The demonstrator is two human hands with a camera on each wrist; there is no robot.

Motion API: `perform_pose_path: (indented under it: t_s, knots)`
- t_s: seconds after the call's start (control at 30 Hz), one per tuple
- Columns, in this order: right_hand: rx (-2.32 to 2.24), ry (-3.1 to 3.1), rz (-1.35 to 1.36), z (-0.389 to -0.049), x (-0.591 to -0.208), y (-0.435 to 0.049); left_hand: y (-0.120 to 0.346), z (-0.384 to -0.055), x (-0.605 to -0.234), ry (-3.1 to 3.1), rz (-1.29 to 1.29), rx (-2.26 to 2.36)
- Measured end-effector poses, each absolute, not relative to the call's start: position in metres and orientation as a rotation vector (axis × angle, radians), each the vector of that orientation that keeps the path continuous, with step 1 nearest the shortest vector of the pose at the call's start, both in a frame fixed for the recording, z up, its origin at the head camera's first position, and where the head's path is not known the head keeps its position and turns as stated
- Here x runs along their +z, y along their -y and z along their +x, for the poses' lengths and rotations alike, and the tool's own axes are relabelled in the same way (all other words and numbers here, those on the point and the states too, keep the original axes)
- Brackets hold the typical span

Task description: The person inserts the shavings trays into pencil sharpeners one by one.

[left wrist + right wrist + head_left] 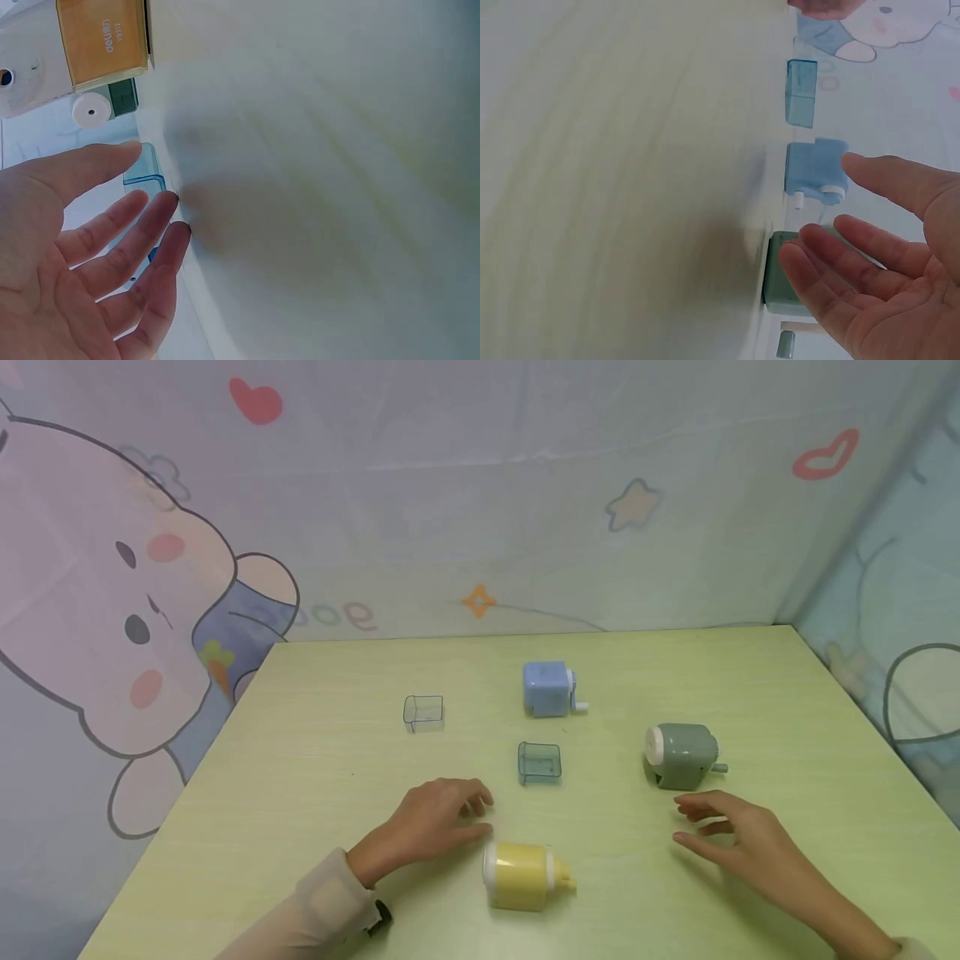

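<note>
My left hand (pixel 431 821) is just behind and left of a yellow pencil sharpener (pixel 521 877), fingers loosely bent and holding nothing. That sharpener lies with its white face to the left and its crank to the right; the left wrist view shows its amber body (pixel 105 37) close to the thumb. My right hand (pixel 753 847) hovers in front of a green pencil sharpener (pixel 684 756), fingers relaxed and thumb apart. In the right wrist view the fingers overlap the green body (pixel 780 277). Nothing is in the right hand.
Toward the back stands a blue pencil sharpener (pixel 546 689) with its crank to the right. A greenish see-through shavings drawer (pixel 539 762) lies mid-table, and a clear blue-edged one (pixel 424 710) farther back left. A patterned cloth (pixel 420 510) hangs behind the table (pixel 300 793).
</note>
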State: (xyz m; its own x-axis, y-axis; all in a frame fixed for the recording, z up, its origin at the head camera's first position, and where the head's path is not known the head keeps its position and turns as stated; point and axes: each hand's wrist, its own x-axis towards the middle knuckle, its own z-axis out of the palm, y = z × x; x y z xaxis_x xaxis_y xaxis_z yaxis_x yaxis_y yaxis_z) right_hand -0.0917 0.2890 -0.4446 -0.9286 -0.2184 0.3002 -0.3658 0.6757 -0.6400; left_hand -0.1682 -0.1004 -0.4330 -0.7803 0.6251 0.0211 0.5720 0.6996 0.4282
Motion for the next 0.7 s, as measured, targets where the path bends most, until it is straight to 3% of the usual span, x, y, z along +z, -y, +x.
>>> perform_pose_path:
  t_s: [0.7]
  knots:
    - [1.092,2.671,0.411,-0.099,-0.443,-0.316,0.093,-0.181,-0.435,-2.775,0.947,0.668]
